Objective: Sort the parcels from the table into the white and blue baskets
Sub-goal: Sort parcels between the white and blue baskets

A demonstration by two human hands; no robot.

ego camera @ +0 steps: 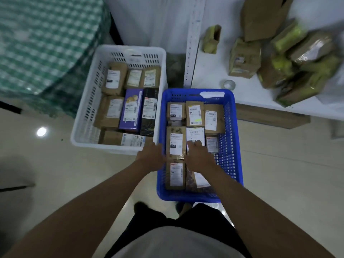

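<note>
The white basket (89,101) and the blue basket (230,127) stand side by side on the floor, both holding several brown and labelled parcels. My right hand (200,158) reaches into the blue basket, fingers curled on the near edge of a white parcel (195,133) in its middle row. My left hand (149,158) grips the blue basket's left rim, next to the white basket's near corner. Several brown and green-taped parcels (243,59) lie piled on the white table (210,71) at the upper right.
A purple box (131,108) and a black box (149,112) sit among the white basket's parcels. A small clear round thing (229,84) lies on the table behind the blue basket. A green checked cloth (46,43) covers furniture at the upper left.
</note>
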